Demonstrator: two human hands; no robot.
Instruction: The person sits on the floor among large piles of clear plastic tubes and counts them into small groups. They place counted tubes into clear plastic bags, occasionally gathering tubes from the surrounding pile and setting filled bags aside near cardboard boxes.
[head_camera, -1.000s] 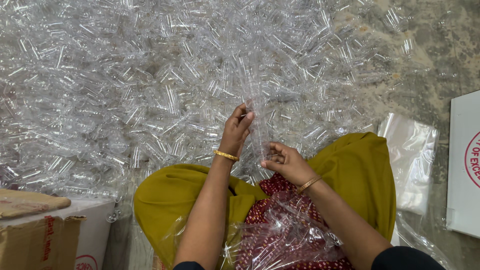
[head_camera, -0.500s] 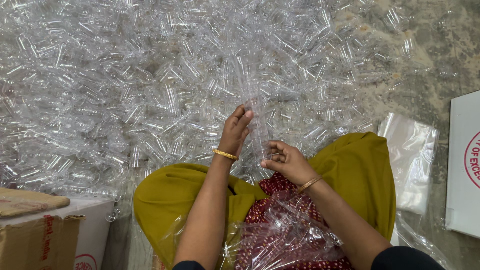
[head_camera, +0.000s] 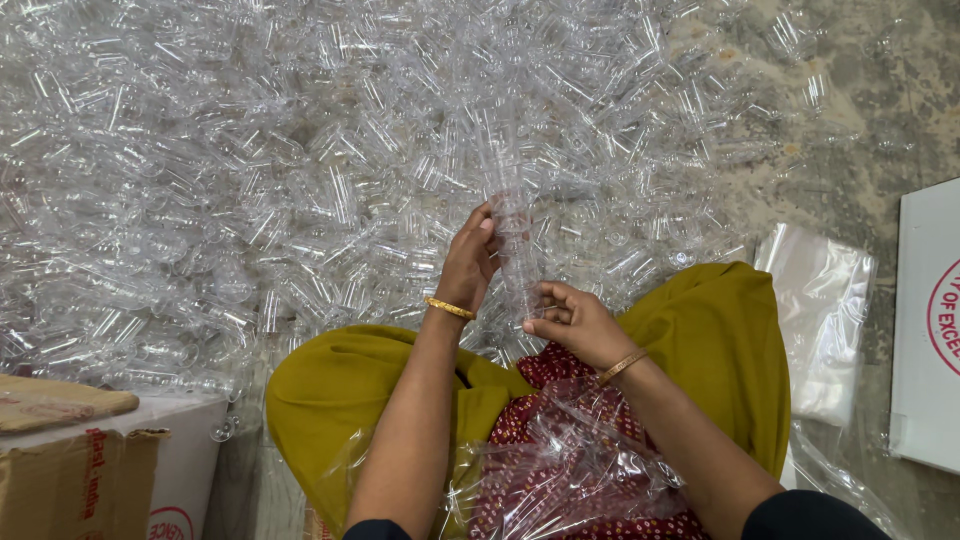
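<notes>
A huge heap of clear plastic cups covers the floor from nine o'clock round to about one o'clock, filling most of the view; bare grey floor shows only toward two o'clock. At three o'clock lies a white cardboard box, cut off by the edge, and just inside it a flat stack of clear plastic bags. At eight o'clock sit a brown cardboard box and a white one beside it. The person's lap, in mustard-yellow cloth with a red patterned garment over it, fills the six o'clock region, and a crumpled clear plastic sheet rests on the lap.

Near the centre stands a nested stack of clear cups — a slim upright column rising toward twelve o'clock against the heap. The left hand, a gold bangle on its wrist, is wrapped around the stack's side, its fingers closed on it. The right hand, also with a bangle at the wrist, sits just at five o'clock of the stack's lower end, fingers curled in together — whether they pinch the bottom cup or merely touch it cannot be told, since the clear plastic blurs into the heap.
</notes>
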